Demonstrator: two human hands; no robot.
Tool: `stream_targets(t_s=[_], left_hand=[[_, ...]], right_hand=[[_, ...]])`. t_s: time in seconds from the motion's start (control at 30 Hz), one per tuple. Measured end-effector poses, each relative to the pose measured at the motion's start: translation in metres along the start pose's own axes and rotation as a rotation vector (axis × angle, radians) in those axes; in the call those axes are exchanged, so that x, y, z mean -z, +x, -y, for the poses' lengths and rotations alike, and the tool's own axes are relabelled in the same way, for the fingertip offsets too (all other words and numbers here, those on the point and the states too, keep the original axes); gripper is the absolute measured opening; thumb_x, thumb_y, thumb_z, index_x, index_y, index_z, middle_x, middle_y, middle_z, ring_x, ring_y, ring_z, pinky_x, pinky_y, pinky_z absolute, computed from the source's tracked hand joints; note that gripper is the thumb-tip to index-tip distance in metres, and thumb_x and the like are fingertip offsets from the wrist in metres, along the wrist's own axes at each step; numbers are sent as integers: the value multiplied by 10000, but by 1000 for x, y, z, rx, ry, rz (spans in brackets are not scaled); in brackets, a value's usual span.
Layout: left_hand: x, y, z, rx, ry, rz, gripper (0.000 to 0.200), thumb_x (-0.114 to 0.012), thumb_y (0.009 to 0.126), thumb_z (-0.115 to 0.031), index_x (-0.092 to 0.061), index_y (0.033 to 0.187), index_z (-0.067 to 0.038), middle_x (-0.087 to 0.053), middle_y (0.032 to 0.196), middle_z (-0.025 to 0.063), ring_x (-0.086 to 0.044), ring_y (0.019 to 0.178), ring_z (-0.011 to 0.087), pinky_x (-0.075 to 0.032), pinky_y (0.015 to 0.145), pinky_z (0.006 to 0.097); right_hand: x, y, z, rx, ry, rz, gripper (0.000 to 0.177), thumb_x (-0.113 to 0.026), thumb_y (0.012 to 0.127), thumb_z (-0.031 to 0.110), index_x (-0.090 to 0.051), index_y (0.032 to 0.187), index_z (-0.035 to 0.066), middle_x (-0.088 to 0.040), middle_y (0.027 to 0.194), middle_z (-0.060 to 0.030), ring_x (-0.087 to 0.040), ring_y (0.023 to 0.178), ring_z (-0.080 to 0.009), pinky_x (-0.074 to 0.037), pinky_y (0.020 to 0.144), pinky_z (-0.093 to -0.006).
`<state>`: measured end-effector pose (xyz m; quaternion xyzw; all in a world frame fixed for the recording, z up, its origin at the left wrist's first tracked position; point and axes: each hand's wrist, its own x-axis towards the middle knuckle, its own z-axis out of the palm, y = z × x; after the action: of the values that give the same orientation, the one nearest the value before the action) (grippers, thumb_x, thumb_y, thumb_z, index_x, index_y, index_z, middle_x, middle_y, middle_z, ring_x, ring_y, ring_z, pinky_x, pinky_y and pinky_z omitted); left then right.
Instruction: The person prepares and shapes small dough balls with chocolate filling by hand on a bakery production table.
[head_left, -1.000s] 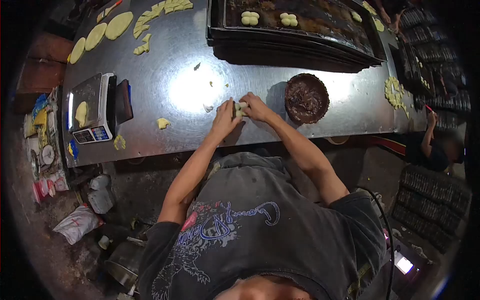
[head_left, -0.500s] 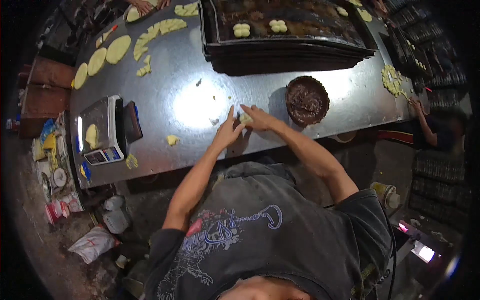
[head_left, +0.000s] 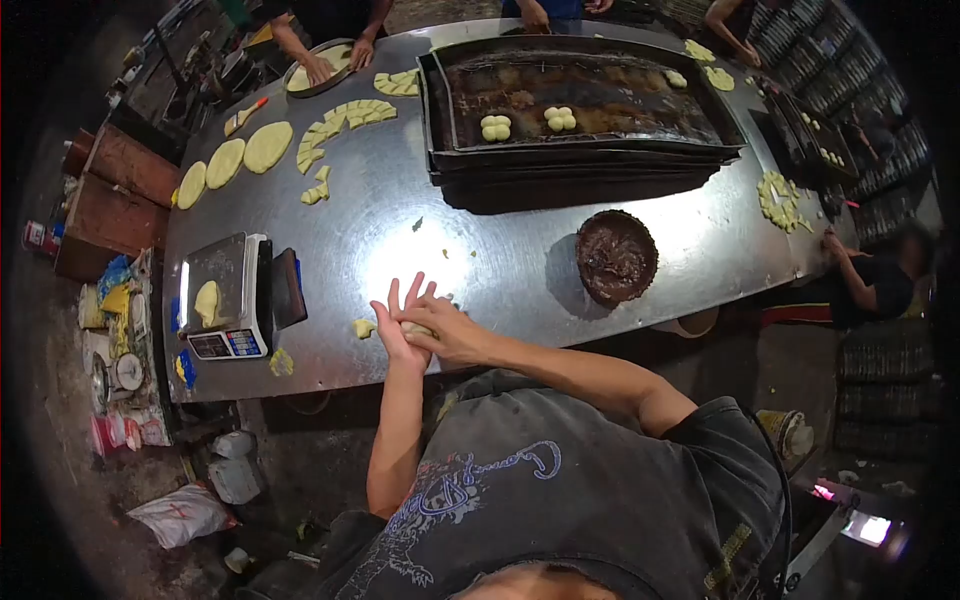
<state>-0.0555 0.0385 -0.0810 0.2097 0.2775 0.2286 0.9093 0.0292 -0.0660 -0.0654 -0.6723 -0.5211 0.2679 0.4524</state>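
My left hand (head_left: pixel 396 322) is turned palm up with its fingers spread, above the front edge of the metal table. A small pale piece of dough (head_left: pixel 416 328) lies against its palm. My right hand (head_left: pixel 452 332) presses onto this dough from the right, its fingers partly covering it. Just left of my hands, another small lump of dough (head_left: pixel 362 328) rests on the table. To the right stands a round bowl (head_left: pixel 648 232) of dark brown paste.
A digital scale (head_left: pixel 255 300) carrying dough stands left, beside a dark flat case (head_left: pixel 290 288). Stacked baking trays (head_left: pixel 590 165) hold dough balls. Flattened dough rounds (head_left: pixel 226 163) and cut dough pieces (head_left: pixel 345 116) lie at the back left. Other people's hands (head_left: pixel 318 68) work around the table (head_left: pixel 380 215).
Both hands have lifted from the tabletop and come left and closer to my body, with the dough now between them. The left palm has turned up. The view has tilted up.
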Motion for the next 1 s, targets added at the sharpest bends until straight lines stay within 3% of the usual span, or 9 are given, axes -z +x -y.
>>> stream_targets(t_s=[0.23, 0.37, 0.4, 0.5, 0.53, 0.67, 0.77, 0.9, 1.0], left_hand=[[-78, -5, -33, -11, -449, 369, 878, -214, 978, -742, -198, 1571, -95, -259, 1631, 189, -251, 1493, 405, -199, 1214, 615], [-152, -30, -39, -517, 301, 326, 836, -313, 1015, -651, -142, 1609, -87, -231, 1640, 198, -284, 1478, 365, -255, 1200, 536], [-180, -49, -38, -608, 203, 327, 731, -411, 1023, -495, -218, 1592, -79, -489, 1443, 213, -474, 1310, 340, -386, 1104, 504], [-176, -57, -50, -524, 303, 749, 477, -417, 1003, -283, -480, 1389, -9, -673, 1074, 214, -643, 1017, 311, -528, 893, 483], [-191, -67, -47, -633, 282, 673, 271, -437, 958, -159, -573, 1165, -48, -624, 745, 119, -629, 753, 248, -552, 726, 430], [-197, -43, -33, -483, 26, 611, 97, -459, 951, -85, -531, 1015, -70, -569, 706, 95, -571, 694, 213, -528, 699, 397], [-173, 9, -10, -245, 246, 332, 190, -485, 1036, -213, -558, 1189, -127, -566, 787, 35, -569, 807, 205, -509, 796, 396], [-125, 27, 34, 241, 76, 176, 648, -324, 1032, -622, -488, 1436, -142, -605, 1286, 125, -600, 1080, 282, -473, 997, 459], [-47, 43, 86, 452, -80, -17, 755, -223, 1005, -703, -384, 1519, -174, -502, 1449, 132, -504, 1281, 336, -398, 1075, 537]], right_hand=[[59, 32, 68, 267, -337, -235, 511, -606, 979, 354, -560, 1370, 30, -450, 1503, -219, -326, 1454, -361, -319, 1139, -472], [72, 25, 105, 470, 22, -427, 227, -627, 964, 150, -677, 1105, -21, -575, 1340, -187, -511, 1260, -331, -404, 1035, -433], [79, 20, 125, 554, 2, -513, 144, -628, 941, 71, -689, 1027, -26, -634, 1213, -168, -590, 1099, -322, -451, 953, -415], [84, -1, 147, 611, -5, -641, 129, -627, 934, 69, -703, 986, -21, -667, 1138, -168, -638, 999, -322, -497, 879, -388], [80, 2, 148, 674, 35, -714, 125, -626, 931, 70, -713, 954, -16, -687, 1057, -163, -665, 896, -311, -523, 779, -359], [87, 8, 125, 573, -91, -725, 161, -589, 959, 105, -691, 902, -7, -677, 966, -160, -651, 827, -310, -512, 720, -374], [83, 25, 63, 329, 30, -728, 177, -563, 975, 119, -672, 886, 11, -672, 967, -160, -641, 887, -310, -497, 756, -383], [70, -8, -51, 361, -538, -478, 471, -448, 1058, 292, -453, 1477, 77, -465, 1492, -148, -593, 1126, -316, -499, 909, -394], [79, -70, -44, -453, 793, -459, 706, -426, 1062, 491, -174, 1605, 119, -471, 1419, -132, -509, 1227, -245, -412, 1043, -371]])
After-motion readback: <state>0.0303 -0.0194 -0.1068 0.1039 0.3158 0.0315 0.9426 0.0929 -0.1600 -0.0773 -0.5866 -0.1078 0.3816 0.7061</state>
